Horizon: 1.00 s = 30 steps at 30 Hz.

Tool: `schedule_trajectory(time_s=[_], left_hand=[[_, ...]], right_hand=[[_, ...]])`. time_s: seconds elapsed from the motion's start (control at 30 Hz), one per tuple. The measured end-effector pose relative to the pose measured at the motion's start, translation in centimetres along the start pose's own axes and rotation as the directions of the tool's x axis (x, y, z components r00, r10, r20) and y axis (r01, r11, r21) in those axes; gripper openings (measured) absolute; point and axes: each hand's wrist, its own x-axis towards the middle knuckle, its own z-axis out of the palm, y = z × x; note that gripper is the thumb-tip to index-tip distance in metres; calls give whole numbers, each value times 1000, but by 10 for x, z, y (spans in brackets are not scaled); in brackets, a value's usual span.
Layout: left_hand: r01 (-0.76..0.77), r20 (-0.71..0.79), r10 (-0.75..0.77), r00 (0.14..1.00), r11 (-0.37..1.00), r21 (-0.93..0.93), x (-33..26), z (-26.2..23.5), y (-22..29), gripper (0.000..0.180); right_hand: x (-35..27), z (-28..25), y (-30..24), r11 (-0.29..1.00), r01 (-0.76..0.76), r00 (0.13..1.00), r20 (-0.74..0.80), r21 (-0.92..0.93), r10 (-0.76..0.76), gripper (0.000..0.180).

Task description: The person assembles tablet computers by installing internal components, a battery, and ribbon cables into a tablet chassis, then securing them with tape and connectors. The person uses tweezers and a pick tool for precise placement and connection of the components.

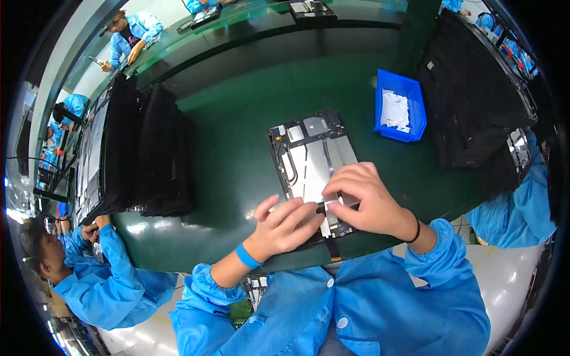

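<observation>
While your left hand (284, 224) lies flat, pinning the opened tablet chassis (313, 172) on the green worktop (237, 154), your right hand (363, 200) pinches a small black strip (321, 207), so keep it low and square.

One opened tablet (312, 163), one blue bin (401, 107), two hands.
</observation>
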Motion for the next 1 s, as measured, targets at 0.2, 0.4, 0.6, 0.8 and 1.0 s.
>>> schedule_trajectory(time_s=[0.2, 0.4, 0.6, 0.8, 1.0], left_hand=[[-166, -30, 164, 986, 983, -75, -4, 0, -5, 17], [-175, -105, 154, 982, 953, -245, 0, -1, -6, 17], [400, 163, -397, 903, 638, -658, 26, 34, -26, 14], [571, 222, -540, 812, 656, -495, 14, 48, -24, 17], [582, 240, -536, 810, 682, -443, 13, 46, -23, 14]], right_hand=[[3, 11, 4, 999, 19, 998, 53, -37, -17, 9], [27, -1, 33, 962, -115, 963, -266, -246, 47, 10], [20, -72, 88, 676, -344, 843, -531, -652, -83, 22], [4, -41, 54, 872, -34, 937, -319, -489, -142, 28], [-10, -11, 19, 949, 288, 905, 359, -130, -226, 35]])
